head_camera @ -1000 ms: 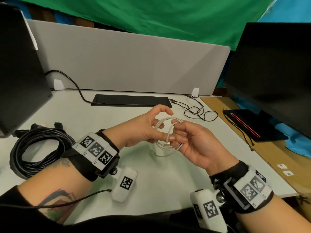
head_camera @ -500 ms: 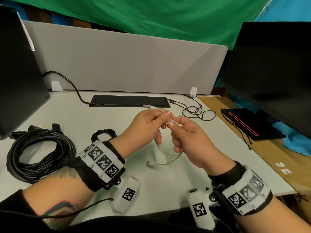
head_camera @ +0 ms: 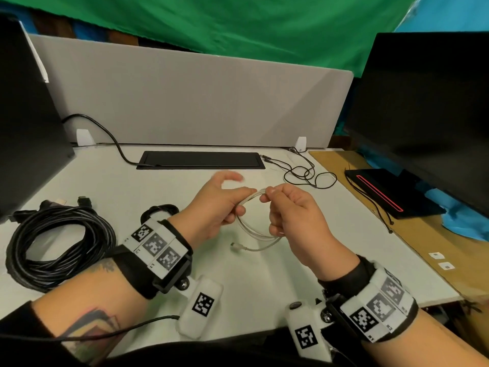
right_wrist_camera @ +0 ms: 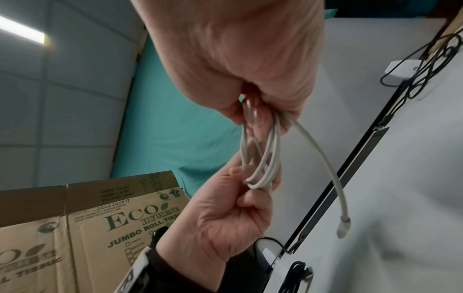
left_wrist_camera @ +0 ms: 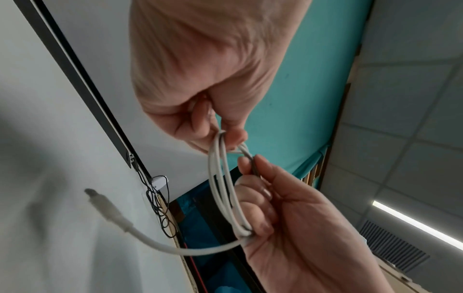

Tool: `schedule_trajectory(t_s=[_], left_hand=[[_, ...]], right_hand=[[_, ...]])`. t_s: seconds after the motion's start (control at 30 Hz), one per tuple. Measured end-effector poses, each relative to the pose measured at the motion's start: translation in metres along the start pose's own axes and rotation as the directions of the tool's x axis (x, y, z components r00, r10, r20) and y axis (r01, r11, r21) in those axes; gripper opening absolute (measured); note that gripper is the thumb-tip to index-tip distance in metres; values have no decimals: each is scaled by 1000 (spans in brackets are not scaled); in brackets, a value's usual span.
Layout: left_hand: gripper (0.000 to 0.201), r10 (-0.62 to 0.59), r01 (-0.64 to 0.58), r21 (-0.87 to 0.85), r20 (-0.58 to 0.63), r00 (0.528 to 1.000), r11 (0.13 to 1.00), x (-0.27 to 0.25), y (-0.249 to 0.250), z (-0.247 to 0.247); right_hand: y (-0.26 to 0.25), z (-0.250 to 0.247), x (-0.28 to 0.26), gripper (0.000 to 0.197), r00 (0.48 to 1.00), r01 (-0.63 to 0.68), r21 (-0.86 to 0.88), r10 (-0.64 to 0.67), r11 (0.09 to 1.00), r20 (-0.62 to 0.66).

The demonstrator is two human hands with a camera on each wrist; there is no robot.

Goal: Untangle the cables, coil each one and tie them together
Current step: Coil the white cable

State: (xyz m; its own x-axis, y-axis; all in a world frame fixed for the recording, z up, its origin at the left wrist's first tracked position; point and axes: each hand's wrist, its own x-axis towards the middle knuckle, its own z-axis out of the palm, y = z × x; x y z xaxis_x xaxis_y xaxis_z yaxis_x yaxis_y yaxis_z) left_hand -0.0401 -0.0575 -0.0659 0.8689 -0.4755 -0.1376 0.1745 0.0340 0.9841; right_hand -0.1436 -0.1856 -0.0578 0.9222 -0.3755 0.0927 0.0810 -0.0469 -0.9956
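A thin white cable (head_camera: 256,232) is wound into a small coil held above the desk between both hands. My left hand (head_camera: 244,199) pinches the coil's upper left side (left_wrist_camera: 223,179) between thumb and fingers, with the index finger lifted. My right hand (head_camera: 266,196) pinches the top right and curls its lower fingers round the coil's far side (right_wrist_camera: 263,158). The cable's loose end with its plug (head_camera: 234,246) hangs free under the coil. A large coil of thick black cable (head_camera: 57,243) lies at the left. A small black coil (head_camera: 158,209) lies behind my left wrist.
Dark monitors (head_camera: 26,123) (head_camera: 428,115) stand at both sides, with a grey divider (head_camera: 185,102) behind. A black cable-tray lid (head_camera: 200,160) and a loose thin black cable (head_camera: 307,174) lie at the back. A black device with a red line (head_camera: 383,192) sits to the right.
My fingertips were pinched close together at the coil's top; now the hands have drawn slightly apart and hold opposite sides of the coil. The left index finger has lifted.
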Motion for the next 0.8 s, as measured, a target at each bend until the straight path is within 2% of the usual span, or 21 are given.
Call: schedule_trajectory(t_s=[0.03,0.07,0.13,0.23,0.33,0.4,0.47,0.6,0.7,0.8], left_hand=[[14,16,-17,20,28,999,1000,0,1,0],[9,31,-32,25,51,998,999,-1,2,0],[26,47,-50,43,77,996,998,-3,4,-1],[37,57,-72,123,123,991,990,-5,6,0],[51,41,-81,163,237,971,983,-8,8,2],[49,-3,-33,105,325,946,994,-9,11,1],[36,-44,49,-2,424,904,999,-9,14,-3],[21,-77,212,-177,566,821,961,-11,20,-8],[20,-16,195,-232,603,798,953,-14,18,-4],[20,15,194,-285,596,803,939,-16,14,0]], right_hand=[[0,0,0,23,1000,9,-4,-9,1000,-3],[1,-1,1,22,1000,20,-9,-20,1000,-7],[1,-2,1,21,999,38,-12,-38,999,-16],[0,-2,2,18,998,47,3,-47,999,-43],[-3,-4,1,17,993,89,-33,-91,996,-71],[-6,-6,2,16,988,133,-59,-137,989,-72],[-9,-8,2,16,986,155,-51,-158,987,-52],[-13,-10,2,19,987,160,30,-160,987,-3],[-13,-10,3,21,988,156,51,-157,986,8],[-12,-13,5,21,994,110,67,-111,992,13]])
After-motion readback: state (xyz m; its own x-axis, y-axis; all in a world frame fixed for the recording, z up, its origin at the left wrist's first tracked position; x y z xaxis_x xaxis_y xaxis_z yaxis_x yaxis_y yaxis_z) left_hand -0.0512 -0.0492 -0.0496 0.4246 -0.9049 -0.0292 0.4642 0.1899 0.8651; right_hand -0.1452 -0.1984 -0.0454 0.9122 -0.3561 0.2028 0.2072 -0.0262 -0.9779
